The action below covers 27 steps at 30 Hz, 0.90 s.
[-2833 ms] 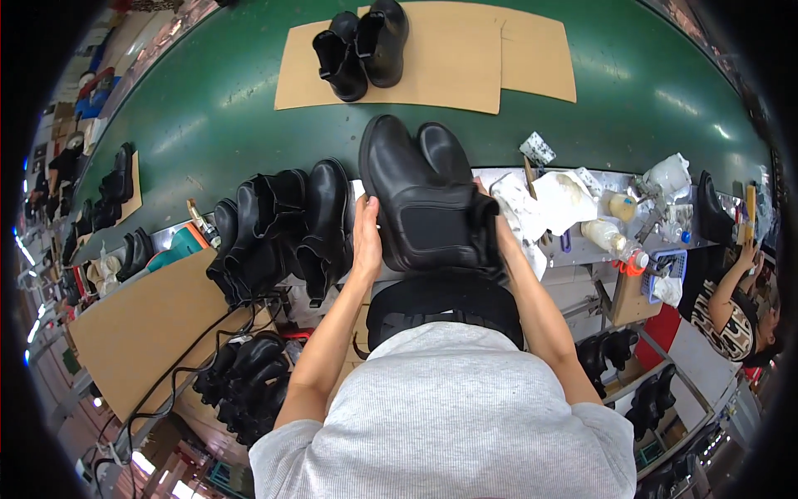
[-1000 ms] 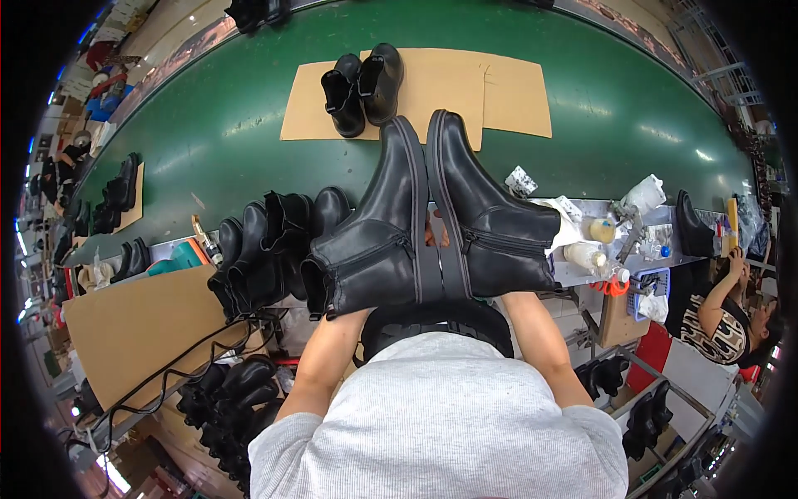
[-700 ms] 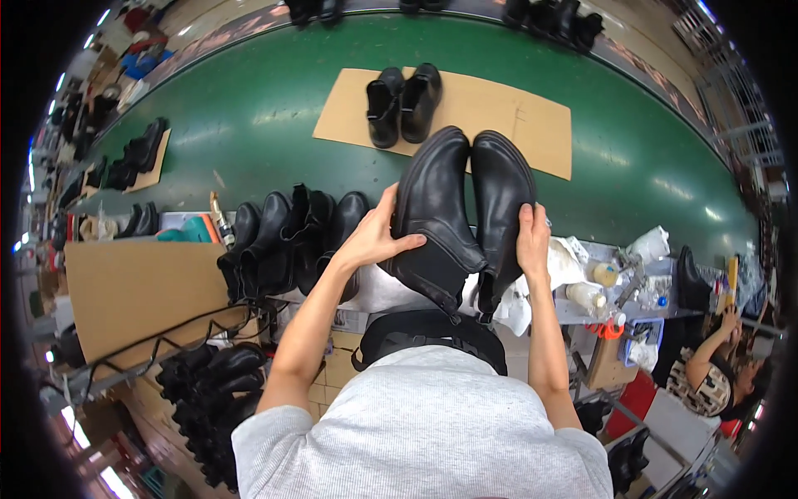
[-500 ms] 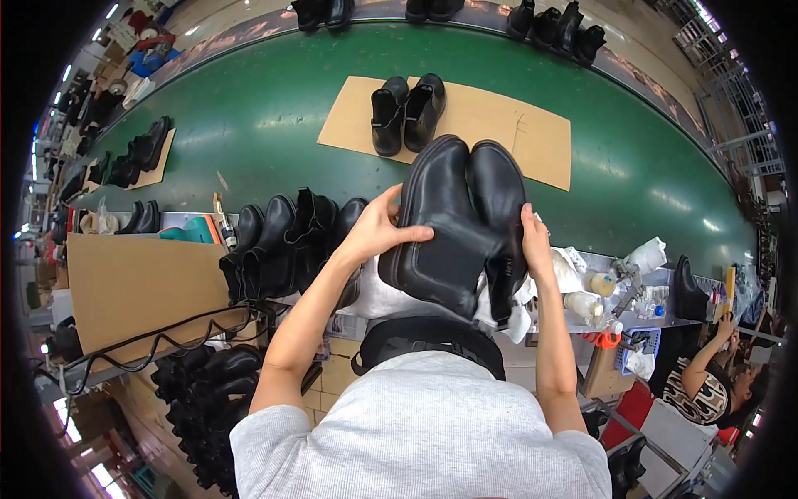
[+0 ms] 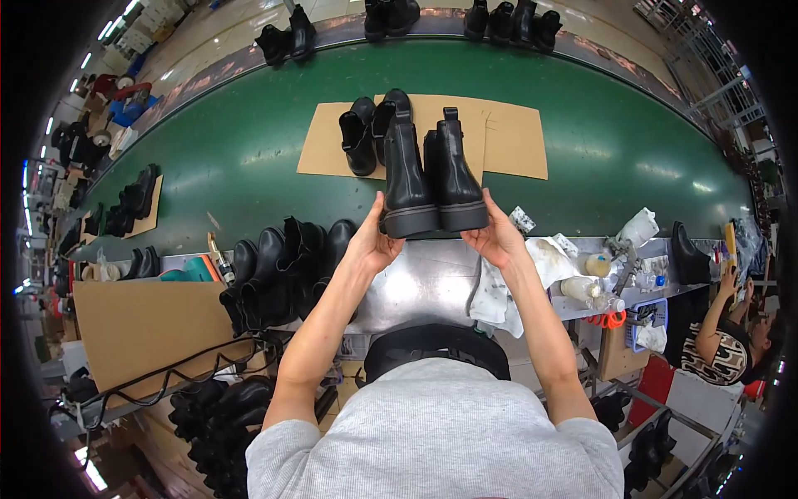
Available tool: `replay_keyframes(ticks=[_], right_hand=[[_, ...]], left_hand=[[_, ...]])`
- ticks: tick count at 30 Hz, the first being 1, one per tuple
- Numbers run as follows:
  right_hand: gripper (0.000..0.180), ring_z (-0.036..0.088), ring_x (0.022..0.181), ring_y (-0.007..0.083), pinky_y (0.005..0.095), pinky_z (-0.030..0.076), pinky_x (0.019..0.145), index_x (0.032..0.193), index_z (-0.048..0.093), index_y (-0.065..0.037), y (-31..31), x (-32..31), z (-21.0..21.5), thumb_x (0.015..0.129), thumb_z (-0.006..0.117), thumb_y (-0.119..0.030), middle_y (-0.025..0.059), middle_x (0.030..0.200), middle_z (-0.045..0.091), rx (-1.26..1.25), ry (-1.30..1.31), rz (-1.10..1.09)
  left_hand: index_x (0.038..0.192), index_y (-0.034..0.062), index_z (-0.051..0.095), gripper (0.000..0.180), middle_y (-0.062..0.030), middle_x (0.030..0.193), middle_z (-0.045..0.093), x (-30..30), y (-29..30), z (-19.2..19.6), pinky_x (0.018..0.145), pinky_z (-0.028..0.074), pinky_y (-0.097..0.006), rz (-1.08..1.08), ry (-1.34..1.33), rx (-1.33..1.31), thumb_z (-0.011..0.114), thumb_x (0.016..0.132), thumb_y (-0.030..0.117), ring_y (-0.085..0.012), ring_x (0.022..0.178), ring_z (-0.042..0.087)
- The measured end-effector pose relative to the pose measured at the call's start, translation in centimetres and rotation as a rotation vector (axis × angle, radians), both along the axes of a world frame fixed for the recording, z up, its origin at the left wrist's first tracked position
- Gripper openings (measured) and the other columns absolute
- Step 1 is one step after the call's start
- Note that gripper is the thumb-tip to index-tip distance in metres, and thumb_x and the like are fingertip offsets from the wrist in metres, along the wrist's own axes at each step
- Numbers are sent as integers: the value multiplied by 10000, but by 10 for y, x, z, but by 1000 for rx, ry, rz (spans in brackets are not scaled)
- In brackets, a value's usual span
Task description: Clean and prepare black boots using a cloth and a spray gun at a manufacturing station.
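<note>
Head view: left hand (image 5: 374, 243) and right hand (image 5: 497, 237) clasp the heels of a pair of black boots (image 5: 432, 179), soles level, above the cardboard sheet (image 5: 511, 141), keeping them aligned.

left hand (image 5: 372, 243): raised, grip closed | right hand (image 5: 497, 239): same

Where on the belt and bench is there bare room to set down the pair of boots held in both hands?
Free: the cardboard sheet right of the standing pair, the green belt on either side, and the metal bench below the held boots. Crowded: the boot row at left, the rags and bottles at right.
</note>
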State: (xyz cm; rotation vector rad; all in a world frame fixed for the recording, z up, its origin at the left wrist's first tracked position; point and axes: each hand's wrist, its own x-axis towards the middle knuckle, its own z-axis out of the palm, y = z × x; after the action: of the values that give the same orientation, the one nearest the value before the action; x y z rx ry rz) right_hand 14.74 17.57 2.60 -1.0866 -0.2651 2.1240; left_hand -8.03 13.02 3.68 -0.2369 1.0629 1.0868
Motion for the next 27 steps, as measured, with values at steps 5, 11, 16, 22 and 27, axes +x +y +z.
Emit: replay_keyframes(ticks=[5, 11, 16, 22, 27], right_hand=[[379, 586, 734, 141, 296, 496, 730, 931, 610, -107, -5, 1, -5, 822, 653, -467, 16, 835, 643, -20, 23, -15], [357, 595, 762, 140, 298, 501, 733, 940, 614, -106, -9, 2, -10, 836, 646, -446, 21, 840, 645, -39, 42, -19], [365, 608, 783, 152, 299, 506, 722, 977, 596, -98, -21, -1, -9, 835, 655, -429, 48, 865, 636, -57, 70, -72], [490, 574, 1088, 223, 378, 440, 959, 1247, 495, 18, -69, 26, -61, 888, 597, -299, 108, 1255, 556, 242, 269, 148], [406, 591, 1023, 267, 392, 478, 872, 1196, 541, -2, -104, 53, -65, 818, 606, -135, 136, 1205, 579, 506, -801, 468]], left_hand=[[820, 141, 590, 369, 20, 714, 644, 2, -3, 0, 524, 556, -231, -29, 26, 5, 657, 796, 504, -99, 572, 626], [825, 158, 578, 374, 28, 735, 636, 3, -7, -1, 542, 547, -224, -41, 52, -24, 657, 788, 522, -91, 603, 617], [877, 163, 571, 353, -5, 847, 645, -2, -14, -10, 653, 555, -261, -95, 13, -15, 673, 794, 491, -110, 728, 629], [1150, 34, 568, 435, -118, 1150, 612, -24, -55, -19, 923, 477, -398, -50, -325, 190, 524, 899, 385, -256, 1037, 597], [1190, 77, 564, 377, -130, 1175, 601, -23, -100, -7, 933, 447, -518, 29, -264, 42, 450, 912, 304, -303, 1046, 592]])
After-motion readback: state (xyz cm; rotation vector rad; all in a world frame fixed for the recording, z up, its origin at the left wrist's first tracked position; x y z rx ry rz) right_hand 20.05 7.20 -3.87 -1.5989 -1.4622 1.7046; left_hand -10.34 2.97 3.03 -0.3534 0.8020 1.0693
